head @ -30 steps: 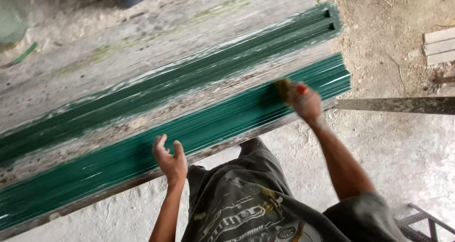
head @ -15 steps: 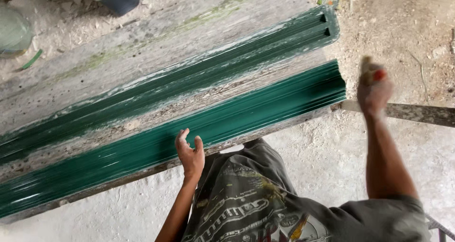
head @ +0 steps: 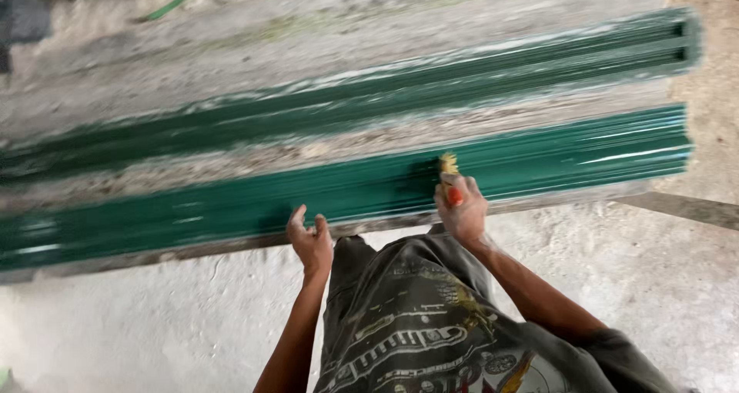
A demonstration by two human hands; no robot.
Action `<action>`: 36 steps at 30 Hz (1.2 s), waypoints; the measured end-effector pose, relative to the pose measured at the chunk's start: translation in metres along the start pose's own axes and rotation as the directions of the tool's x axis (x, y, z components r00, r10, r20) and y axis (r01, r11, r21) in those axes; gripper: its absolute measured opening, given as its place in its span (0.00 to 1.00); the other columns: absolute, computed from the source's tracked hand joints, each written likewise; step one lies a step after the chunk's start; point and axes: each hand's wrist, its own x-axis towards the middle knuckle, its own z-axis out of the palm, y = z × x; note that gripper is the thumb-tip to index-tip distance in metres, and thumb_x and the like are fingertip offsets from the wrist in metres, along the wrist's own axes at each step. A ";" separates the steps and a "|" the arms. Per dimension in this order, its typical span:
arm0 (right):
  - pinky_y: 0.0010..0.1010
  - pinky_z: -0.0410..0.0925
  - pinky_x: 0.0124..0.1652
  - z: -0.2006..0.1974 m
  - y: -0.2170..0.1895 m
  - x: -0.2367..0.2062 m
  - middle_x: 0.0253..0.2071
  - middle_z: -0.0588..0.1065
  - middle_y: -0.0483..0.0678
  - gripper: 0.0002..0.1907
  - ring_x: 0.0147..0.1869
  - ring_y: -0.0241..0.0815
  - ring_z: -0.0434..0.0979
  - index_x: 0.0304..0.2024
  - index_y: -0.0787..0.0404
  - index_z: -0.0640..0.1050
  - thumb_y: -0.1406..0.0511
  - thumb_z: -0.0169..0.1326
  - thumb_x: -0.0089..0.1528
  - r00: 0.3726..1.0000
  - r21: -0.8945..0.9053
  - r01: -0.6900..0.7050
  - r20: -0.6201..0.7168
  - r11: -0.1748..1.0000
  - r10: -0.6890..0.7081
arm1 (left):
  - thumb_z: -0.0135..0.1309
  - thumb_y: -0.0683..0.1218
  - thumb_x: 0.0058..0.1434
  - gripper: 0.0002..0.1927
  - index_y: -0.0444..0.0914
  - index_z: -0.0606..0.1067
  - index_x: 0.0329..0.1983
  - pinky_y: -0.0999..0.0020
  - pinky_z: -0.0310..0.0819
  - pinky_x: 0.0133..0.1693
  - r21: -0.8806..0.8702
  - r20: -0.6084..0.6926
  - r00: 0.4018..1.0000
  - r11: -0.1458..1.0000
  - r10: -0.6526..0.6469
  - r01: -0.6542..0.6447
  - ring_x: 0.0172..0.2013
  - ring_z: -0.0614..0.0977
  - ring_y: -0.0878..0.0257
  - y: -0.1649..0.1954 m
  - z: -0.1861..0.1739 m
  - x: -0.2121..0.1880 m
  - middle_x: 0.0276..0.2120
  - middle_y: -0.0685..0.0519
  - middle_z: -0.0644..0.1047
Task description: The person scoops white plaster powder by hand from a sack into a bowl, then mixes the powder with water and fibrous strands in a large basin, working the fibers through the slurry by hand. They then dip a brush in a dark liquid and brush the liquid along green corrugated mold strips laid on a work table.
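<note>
Right hand (head: 462, 208) fisted on paintbrush (head: 449, 171), bristles on near green rail (head: 539, 170), its long axis parallel to surface's (head: 231, 93) near edge; left hand (head: 310, 239) spread, bracing that edge.

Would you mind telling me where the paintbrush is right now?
In the head view, the paintbrush is just right of centre, gripped in the right hand, its bristles against the nearer green metal strip.

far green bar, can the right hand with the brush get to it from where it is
Probably yes. The right hand holds the brush on the near bar, and only a bare strip of the bench lies between that and the far bar. Nothing stands in the way; it looks like a forward lean.
</note>
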 end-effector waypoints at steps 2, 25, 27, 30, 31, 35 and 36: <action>0.48 0.74 0.38 0.053 -0.048 -0.008 0.42 0.74 0.57 0.18 0.41 0.60 0.77 0.53 0.56 0.75 0.65 0.63 0.61 0.997 0.020 0.033 0.074 0.999 -0.034 | 0.56 0.47 0.67 0.25 0.33 0.68 0.65 0.56 0.72 0.51 -0.030 0.002 1.000 0.999 -0.025 0.025 0.59 0.71 0.49 -0.019 -0.038 0.021 0.63 0.40 0.66; 0.37 0.75 0.57 0.352 -0.385 0.127 0.57 0.78 0.45 0.18 0.58 0.49 0.81 0.55 0.50 0.78 0.71 0.54 0.63 0.584 0.552 0.672 0.015 0.494 -0.812 | 0.54 0.43 0.68 0.26 0.27 0.62 0.64 0.58 0.72 0.56 -0.404 -0.282 0.947 0.914 -0.157 0.031 0.62 0.71 0.48 -0.124 -0.209 0.117 0.66 0.35 0.65; 0.41 0.74 0.51 0.323 -0.337 0.165 0.56 0.79 0.43 0.25 0.56 0.49 0.82 0.54 0.50 0.79 0.73 0.51 0.55 0.517 0.273 0.802 0.126 0.531 -0.846 | 0.55 0.44 0.70 0.25 0.27 0.64 0.65 0.57 0.71 0.61 -0.278 -0.278 0.956 0.960 -0.099 0.018 0.64 0.71 0.48 -0.103 -0.189 0.118 0.67 0.37 0.65; 0.45 0.73 0.47 0.264 -0.266 0.198 0.52 0.80 0.46 0.17 0.48 0.54 0.81 0.52 0.49 0.80 0.71 0.51 0.63 0.656 0.146 0.626 0.433 0.766 -0.618 | 0.53 0.47 0.70 0.24 0.30 0.67 0.64 0.54 0.74 0.50 -0.283 -0.148 0.986 0.959 -0.075 0.030 0.61 0.70 0.49 -0.072 -0.156 0.114 0.68 0.39 0.62; 0.47 0.72 0.45 0.243 -0.246 0.205 0.52 0.80 0.47 0.19 0.45 0.56 0.80 0.51 0.49 0.80 0.72 0.51 0.60 0.640 0.119 0.642 0.461 0.757 -0.615 | 0.53 0.48 0.70 0.24 0.31 0.67 0.65 0.54 0.74 0.52 -0.276 -0.126 0.989 0.960 -0.077 0.040 0.62 0.70 0.49 -0.060 -0.143 0.113 0.68 0.39 0.61; 0.44 0.73 0.49 0.148 -0.166 0.224 0.50 0.79 0.47 0.14 0.51 0.54 0.79 0.51 0.50 0.79 0.69 0.53 0.64 0.744 0.006 0.506 0.503 0.863 -0.440 | 0.54 0.49 0.69 0.25 0.33 0.67 0.65 0.53 0.72 0.56 -0.286 -0.065 0.996 0.957 -0.056 0.035 0.63 0.68 0.50 -0.016 -0.085 0.102 0.67 0.42 0.60; 0.44 0.73 0.50 0.123 -0.145 0.225 0.51 0.79 0.46 0.14 0.53 0.53 0.79 0.51 0.49 0.79 0.68 0.53 0.65 0.747 -0.025 0.482 0.535 0.876 -0.395 | 0.55 0.49 0.69 0.25 0.34 0.67 0.65 0.52 0.72 0.56 -0.303 -0.063 0.997 0.953 -0.045 0.024 0.63 0.68 0.50 -0.006 -0.069 0.098 0.67 0.42 0.60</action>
